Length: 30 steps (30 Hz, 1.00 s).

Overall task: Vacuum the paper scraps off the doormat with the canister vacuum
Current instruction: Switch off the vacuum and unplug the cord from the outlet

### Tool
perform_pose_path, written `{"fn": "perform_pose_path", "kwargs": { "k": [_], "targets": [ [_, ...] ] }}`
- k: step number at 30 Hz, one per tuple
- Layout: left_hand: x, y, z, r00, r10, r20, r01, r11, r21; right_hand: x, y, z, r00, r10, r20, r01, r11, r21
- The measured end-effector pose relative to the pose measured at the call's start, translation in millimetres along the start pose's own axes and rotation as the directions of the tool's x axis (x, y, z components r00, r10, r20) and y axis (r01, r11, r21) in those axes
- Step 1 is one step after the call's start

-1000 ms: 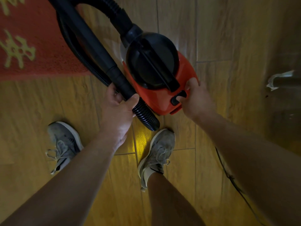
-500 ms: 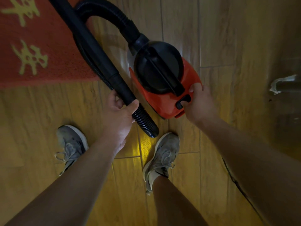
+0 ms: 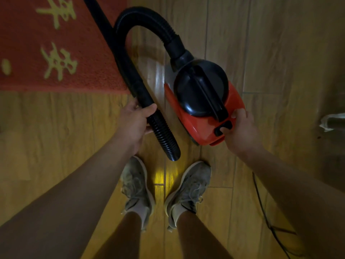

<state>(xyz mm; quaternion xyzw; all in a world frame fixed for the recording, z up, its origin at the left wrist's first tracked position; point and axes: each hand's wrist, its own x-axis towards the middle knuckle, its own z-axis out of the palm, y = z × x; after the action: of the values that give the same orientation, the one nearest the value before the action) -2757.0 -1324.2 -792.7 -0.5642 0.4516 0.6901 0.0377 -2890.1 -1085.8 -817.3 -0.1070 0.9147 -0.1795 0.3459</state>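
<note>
Doormat [image 3: 97,43], red, lies on dim wooden floor [image 3: 46,131] near canister vacuum [image 3: 203,128].

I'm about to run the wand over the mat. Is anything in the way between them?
Nothing visible. The left hand grips the black wand, which passes over the right edge of the red doormat; its nozzle end is out of frame. The hose loops beside it over the floor. The right hand holds the canister vacuum.

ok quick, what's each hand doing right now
left hand: grips the black vacuum wand, just above the ribbed hose.
right hand: pinches the rear of the red canister, fingertip on its black switch.
</note>
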Motion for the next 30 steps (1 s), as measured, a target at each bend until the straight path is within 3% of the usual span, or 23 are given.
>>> {"fn": "perform_pose_path", "kwargs": {
  "k": [30],
  "targets": [
    [23, 10, -7, 0.998, -0.058, 0.002, 0.057, 0.998, 0.028, -1, -1, 0, 0.999, 0.036, -0.019, -0.036, 0.999, -0.024]
  ]
}}
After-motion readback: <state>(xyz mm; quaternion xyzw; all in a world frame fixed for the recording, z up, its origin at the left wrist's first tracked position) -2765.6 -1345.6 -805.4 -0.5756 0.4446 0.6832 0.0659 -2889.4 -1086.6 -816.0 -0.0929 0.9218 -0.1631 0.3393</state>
